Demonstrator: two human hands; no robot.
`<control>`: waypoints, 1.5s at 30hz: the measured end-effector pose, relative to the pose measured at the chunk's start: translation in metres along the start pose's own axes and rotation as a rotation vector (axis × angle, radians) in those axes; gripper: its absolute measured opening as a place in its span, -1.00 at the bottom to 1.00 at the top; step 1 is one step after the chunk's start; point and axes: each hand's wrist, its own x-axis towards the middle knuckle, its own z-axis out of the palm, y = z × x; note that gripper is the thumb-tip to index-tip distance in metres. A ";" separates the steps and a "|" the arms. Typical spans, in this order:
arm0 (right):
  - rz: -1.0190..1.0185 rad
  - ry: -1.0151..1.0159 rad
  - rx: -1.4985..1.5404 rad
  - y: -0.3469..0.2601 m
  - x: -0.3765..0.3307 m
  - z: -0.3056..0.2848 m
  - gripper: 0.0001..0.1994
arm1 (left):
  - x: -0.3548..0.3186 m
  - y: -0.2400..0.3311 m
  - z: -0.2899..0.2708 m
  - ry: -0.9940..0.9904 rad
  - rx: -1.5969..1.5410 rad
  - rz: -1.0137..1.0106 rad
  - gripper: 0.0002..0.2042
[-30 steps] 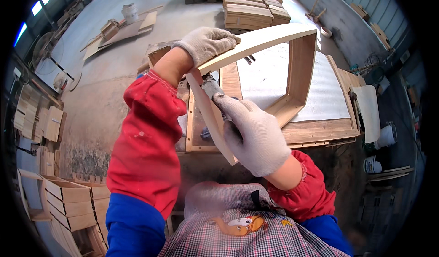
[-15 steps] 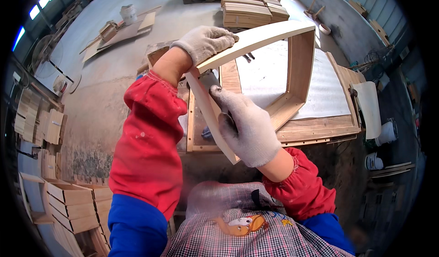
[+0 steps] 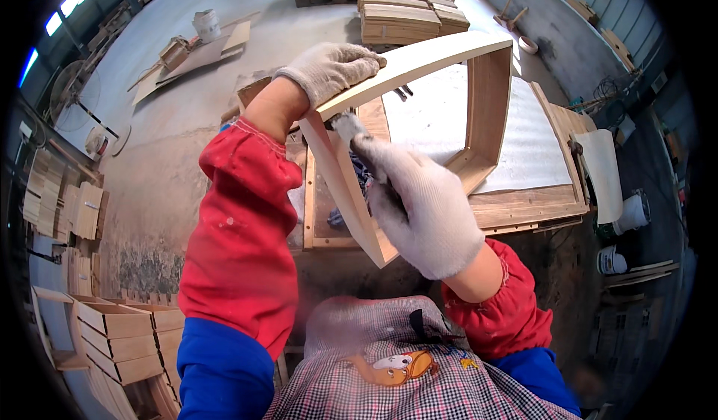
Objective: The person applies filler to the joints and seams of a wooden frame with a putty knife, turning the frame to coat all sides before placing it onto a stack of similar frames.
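A four-sided wooden box frame [image 3: 490, 113] is held tilted above the bench, one corner toward me. My left hand [image 3: 333, 70], in a white knitted glove, lies over the pale top board near its left corner, fingers closed on the edge. Inside the frame, my gloved right hand [image 3: 426, 207] grips a small flat grey tool [image 3: 348, 127] that looks like a scraper. Its end is at the inner corner just below my left hand. The fingers partly hide the tool, so its exact kind is unclear.
Beneath the frame is a workbench with a white sheet [image 3: 523, 143] and a wooden border [image 3: 523, 209]. Wooden boxes [image 3: 120, 338] are stacked at lower left. Board stacks [image 3: 400, 23] stand at the back. A fan [image 3: 75, 94] is on the left, a white bucket [image 3: 634, 212] on the right.
My right hand has shifted right and slightly down, turning a little, and more of the grey tool shows at the corner. The left hand and frame have barely moved.
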 end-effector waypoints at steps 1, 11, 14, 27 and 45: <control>-0.022 0.002 -0.048 0.002 0.005 0.002 -0.57 | -0.002 0.003 0.000 0.003 0.009 -0.008 -0.66; 0.162 -0.335 -0.086 0.020 -0.064 0.029 -0.53 | 0.005 -0.011 -0.010 0.020 -0.055 0.003 -0.68; 0.313 -0.520 -0.027 0.056 -0.136 0.046 -0.58 | 0.012 -0.012 -0.009 0.018 -0.058 0.005 -0.67; 0.325 -0.235 0.173 0.102 -0.213 0.102 -0.58 | 0.028 -0.049 -0.067 -0.190 0.665 0.636 -0.64; 0.354 -0.202 0.192 0.103 -0.222 0.104 -0.63 | 0.030 -0.059 -0.071 -0.140 -0.036 0.068 -0.57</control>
